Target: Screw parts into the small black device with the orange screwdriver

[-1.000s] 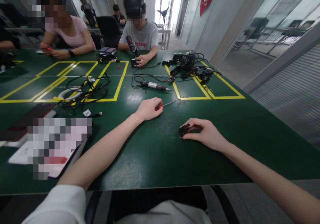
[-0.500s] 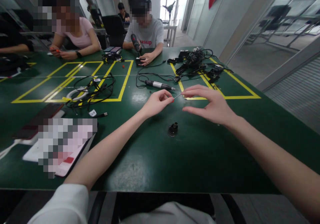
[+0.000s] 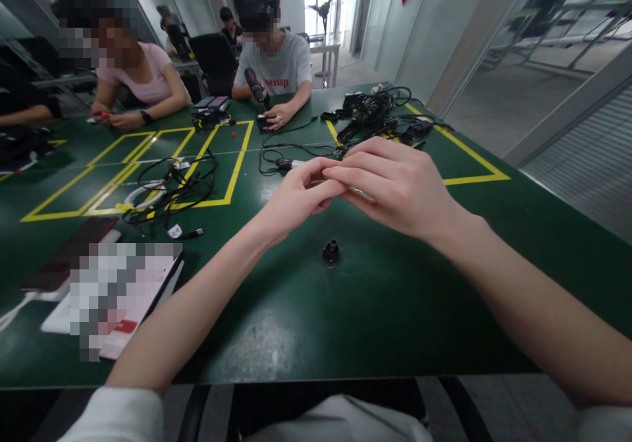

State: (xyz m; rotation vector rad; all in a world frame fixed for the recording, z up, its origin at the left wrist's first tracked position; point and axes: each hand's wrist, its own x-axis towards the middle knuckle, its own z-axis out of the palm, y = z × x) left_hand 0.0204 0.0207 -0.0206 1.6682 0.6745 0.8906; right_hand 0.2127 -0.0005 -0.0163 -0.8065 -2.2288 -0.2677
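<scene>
My left hand (image 3: 303,188) and my right hand (image 3: 397,182) meet above the table, fingertips touching. The left fingers are pinched; the thin metal rod seen between them earlier is mostly hidden now. A small shiny sliver shows under the right fingers, which are pressed together over the left fingertips; what they grip is hidden. Below the hands, a small black cone-shaped part (image 3: 330,254) stands on the green table (image 3: 316,317). Behind the left hand lies a pen-shaped electric tool (image 3: 287,164), largely covered, with a black cord.
Black cables (image 3: 375,116) are heaped at the back right, and looser cables (image 3: 197,185) lie left of centre. A phone (image 3: 74,257) and flat boxes (image 3: 143,303) rest at the left. Across the table a person (image 3: 281,66) holds a power driver (image 3: 255,87); another person (image 3: 143,80) sits left.
My right hand has moved left and closed from a wide spread, meeting my left hand. The thin rod between them has become mostly hidden. The view has shifted slightly.
</scene>
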